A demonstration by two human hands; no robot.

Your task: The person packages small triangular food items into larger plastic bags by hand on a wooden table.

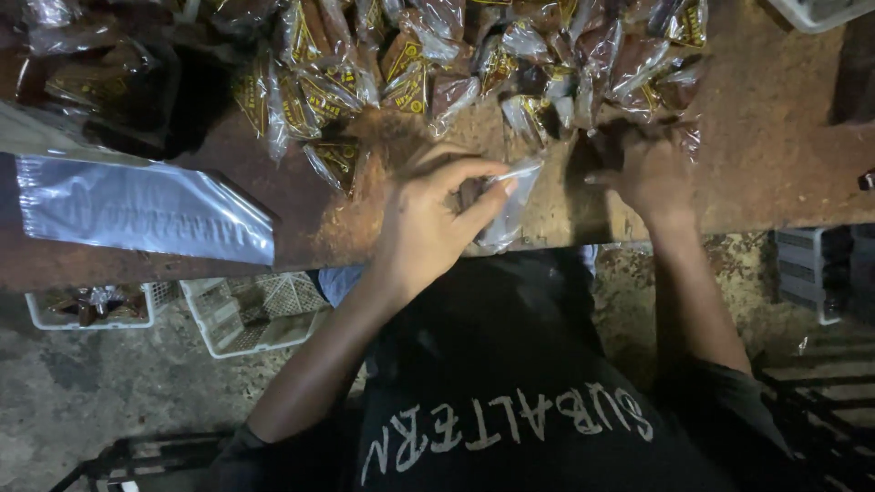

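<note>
Clear plastic bag [504, 208], mouth up, long axis vertical, pinched by left hand [428, 223]; right hand [649, 169] among packets [474, 55]

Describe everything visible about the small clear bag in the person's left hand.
The clear plastic bag is small, thin and see-through, apparently empty. The left hand pinches its upper edge between thumb and fingertips, so the mouth points up and the body hangs toward the near edge of the worn brown table. Its lower part lies on the tabletop. The right hand is apart from it, at the pile of filled packets.

Silver plastic sheet [146, 211] on worn table [775, 155]; 2 white baskets [251, 314] below.
</note>
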